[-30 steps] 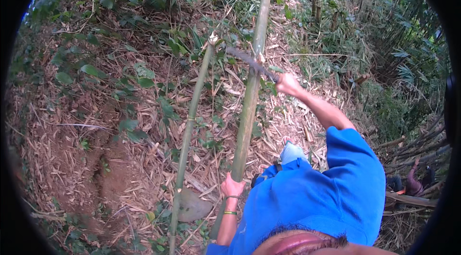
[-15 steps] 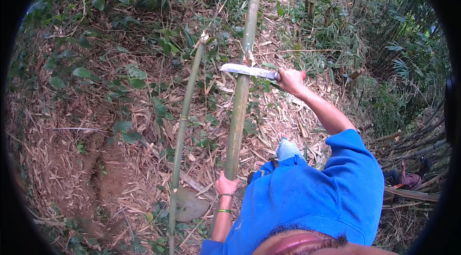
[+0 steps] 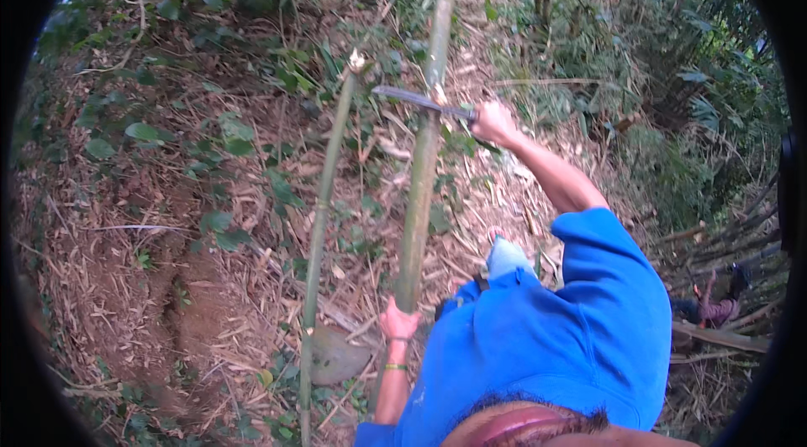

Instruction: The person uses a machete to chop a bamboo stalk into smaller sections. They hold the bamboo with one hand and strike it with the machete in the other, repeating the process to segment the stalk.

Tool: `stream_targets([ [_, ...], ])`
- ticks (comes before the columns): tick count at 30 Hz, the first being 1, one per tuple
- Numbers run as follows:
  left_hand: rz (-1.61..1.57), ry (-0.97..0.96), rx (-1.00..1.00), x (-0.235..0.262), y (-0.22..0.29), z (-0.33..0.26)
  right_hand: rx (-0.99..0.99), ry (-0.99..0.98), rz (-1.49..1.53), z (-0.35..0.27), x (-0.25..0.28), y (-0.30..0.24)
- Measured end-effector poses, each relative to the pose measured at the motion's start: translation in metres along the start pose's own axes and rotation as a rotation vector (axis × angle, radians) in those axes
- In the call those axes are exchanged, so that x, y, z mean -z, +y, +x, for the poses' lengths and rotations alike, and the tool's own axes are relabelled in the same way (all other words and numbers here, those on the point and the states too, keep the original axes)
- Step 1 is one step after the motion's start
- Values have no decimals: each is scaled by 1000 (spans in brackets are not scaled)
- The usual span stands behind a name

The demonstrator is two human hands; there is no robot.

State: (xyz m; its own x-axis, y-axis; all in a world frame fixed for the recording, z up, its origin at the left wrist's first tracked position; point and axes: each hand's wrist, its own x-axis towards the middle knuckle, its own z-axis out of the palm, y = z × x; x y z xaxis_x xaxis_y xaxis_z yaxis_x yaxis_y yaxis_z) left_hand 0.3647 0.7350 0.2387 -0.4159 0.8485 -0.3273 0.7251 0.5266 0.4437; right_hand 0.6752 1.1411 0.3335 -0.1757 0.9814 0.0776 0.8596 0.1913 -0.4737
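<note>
A long green bamboo pole runs from beside my body up past the top of the view. My left hand is wrapped round its near part, with bands on the wrist. Farther up, my right hand grips the handle of a machete. Its dark blade lies across the pole, just below a pale chipped cut; whether the edge is sunk in the wood I cannot tell. To the left, roughly alongside, stretches a thinner bamboo pole with a splintered pale end.
Dry leaves and bamboo chips cover the ground. A flat grey stone lies by the thinner pole. Leafy plants grow at left, dense bamboo at right. Another person is at the far right among cut stalks.
My right hand has shifted slightly left and up with the machete. The blade has turned, showing a narrower, darker side, and its tip reaches farther left. My left hand keeps its place.
</note>
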Motion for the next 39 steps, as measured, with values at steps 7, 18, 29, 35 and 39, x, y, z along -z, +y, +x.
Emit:
stream_targets([
  [7, 15, 20, -16, 8, 19, 1, 725, 78, -11, 3, -11, 11],
  [18, -48, -39, 6, 25, 18, -6, 545, 179, -180, -19, -7, 10],
  [29, -32, -31, -30, 16, 17, 4, 39, 185, -151, 2, -7, 25],
  [35, -22, -21, -9, 23, -16, -1, 1060, 19, -118, -47, -10, -44],
  [39, -35, -50, -12, 19, -1, 4, 285, -81, -293, -19, -27, 12],
])
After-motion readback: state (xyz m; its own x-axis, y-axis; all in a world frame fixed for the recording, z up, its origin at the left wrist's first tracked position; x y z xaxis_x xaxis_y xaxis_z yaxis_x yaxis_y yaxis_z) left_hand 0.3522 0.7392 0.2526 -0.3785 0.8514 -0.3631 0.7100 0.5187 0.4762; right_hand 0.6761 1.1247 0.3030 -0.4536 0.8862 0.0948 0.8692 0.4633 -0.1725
